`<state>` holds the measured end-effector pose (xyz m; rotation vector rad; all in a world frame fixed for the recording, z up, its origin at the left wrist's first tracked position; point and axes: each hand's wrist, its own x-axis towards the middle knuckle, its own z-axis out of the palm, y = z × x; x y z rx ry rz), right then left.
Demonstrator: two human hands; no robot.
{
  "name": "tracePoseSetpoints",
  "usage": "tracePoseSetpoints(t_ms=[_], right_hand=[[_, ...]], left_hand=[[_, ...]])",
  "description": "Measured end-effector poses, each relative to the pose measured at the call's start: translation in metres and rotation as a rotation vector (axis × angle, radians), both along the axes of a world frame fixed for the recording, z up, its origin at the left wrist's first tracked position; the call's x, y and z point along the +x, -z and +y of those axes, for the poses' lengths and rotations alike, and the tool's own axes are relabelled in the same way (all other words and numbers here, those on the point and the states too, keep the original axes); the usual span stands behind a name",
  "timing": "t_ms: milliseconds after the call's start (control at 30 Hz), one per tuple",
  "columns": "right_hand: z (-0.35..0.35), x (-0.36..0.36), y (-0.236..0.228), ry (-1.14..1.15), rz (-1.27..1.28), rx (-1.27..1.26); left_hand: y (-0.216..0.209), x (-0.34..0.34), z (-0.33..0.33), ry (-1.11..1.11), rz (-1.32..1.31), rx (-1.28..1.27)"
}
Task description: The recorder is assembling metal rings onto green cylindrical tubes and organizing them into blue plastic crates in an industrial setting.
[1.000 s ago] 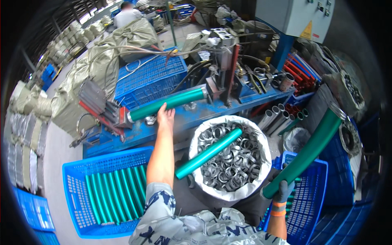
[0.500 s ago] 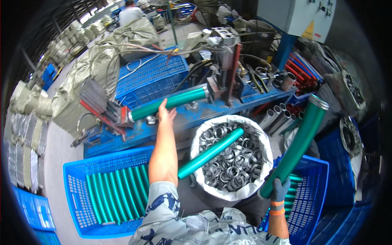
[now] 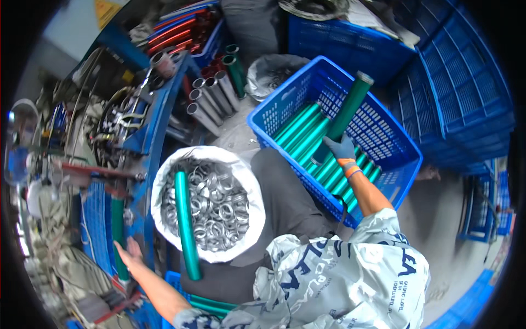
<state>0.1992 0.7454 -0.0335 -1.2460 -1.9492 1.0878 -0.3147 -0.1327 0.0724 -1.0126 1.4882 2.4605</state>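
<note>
My gloved right hand (image 3: 341,149) is wrapped round a green tube (image 3: 352,104) with a metal ring at its upper end. It holds this tube tilted over a blue crate (image 3: 395,189), where several green tubes (image 3: 297,127) lie side by side. On the left, my bare left hand (image 3: 129,254) has its fingers stretched out. It rests against or close beside another green tube (image 3: 118,225) set in the bench fixture; contact cannot be made out. Between my arms, a loose green tube (image 3: 188,225) lies across a white sack (image 3: 253,216) of metal rings (image 3: 219,205).
A blue workbench (image 3: 159,129) runs along the left with hoses and tools on it. Beyond the sack, grey metal tubes (image 3: 205,104) stand upright. Stacked blue crates (image 3: 466,82) rise at the right. Another crate with green tubes (image 3: 211,306) is partly hidden below my left arm.
My view has swung to the right. My right hand has carried its tube from beside the sack to over the right crate. My left hand stays by the tube in the fixture.
</note>
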Motion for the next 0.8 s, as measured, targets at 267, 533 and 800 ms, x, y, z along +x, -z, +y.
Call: tracePoseSetpoints(t_ms=[267, 533, 800], right_hand=[[0.091, 0.029, 0.226, 0.276, -0.497, -0.64], [0.093, -0.096, 0.285, 0.0, -0.455, -0.802], [0.061, -0.107, 0.322, -0.447, -0.859, -0.361]], left_hand=[[0.024, 0.135, 0.165, 0.412, 0.081, -0.774], [0.012, 0.214, 0.239, 0.697, 0.226, -1.025], [0.021, 0.235, 0.338, 1.068, 0.355, -1.407]])
